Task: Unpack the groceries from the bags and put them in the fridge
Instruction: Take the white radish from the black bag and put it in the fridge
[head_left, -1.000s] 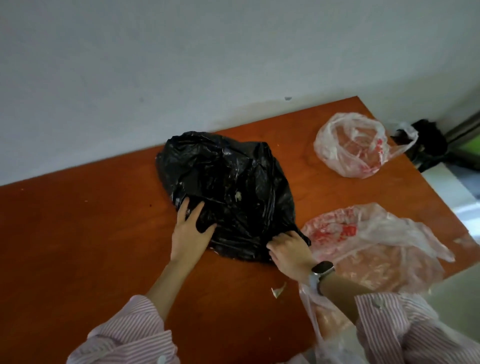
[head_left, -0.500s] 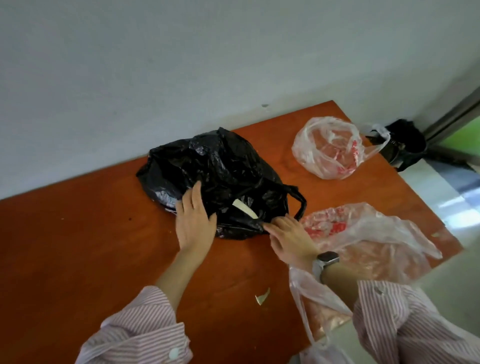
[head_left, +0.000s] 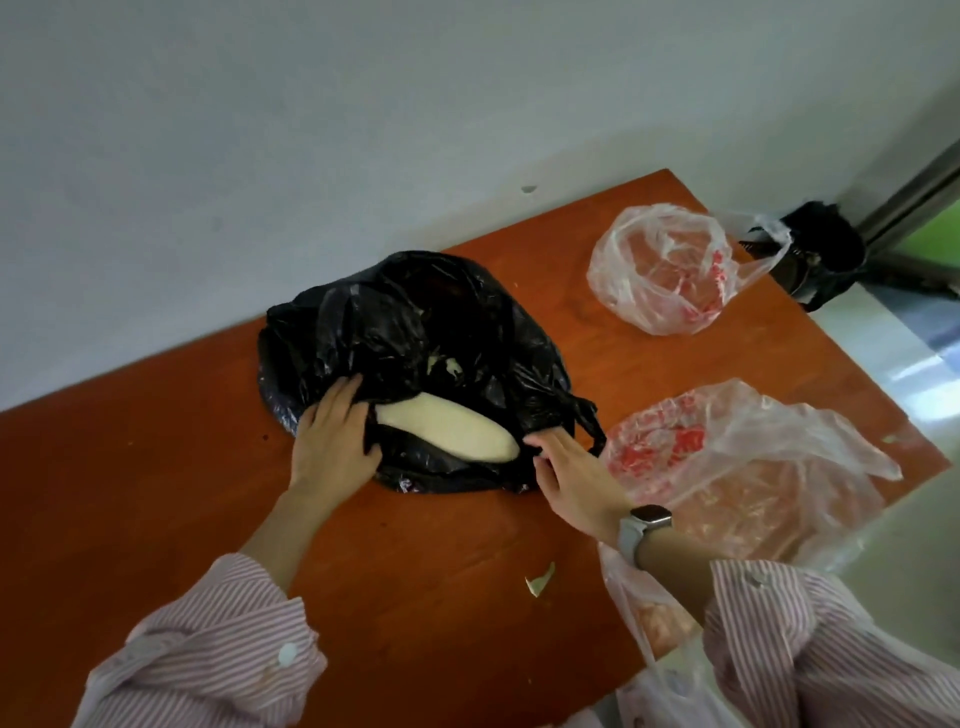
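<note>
Between both hands' fingers, clamped on the black bag (head_left: 415, 332) mouth, lies a pale radish (head_left: 447, 434): probably heavy, stiff, smooth; grasp it mid-body.

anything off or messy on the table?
Minor. A small pale scrap lies loose on the bare table, near the right hand's wrist. Pale flecks cling to the black bag above the white vegetable. No spill.
</note>
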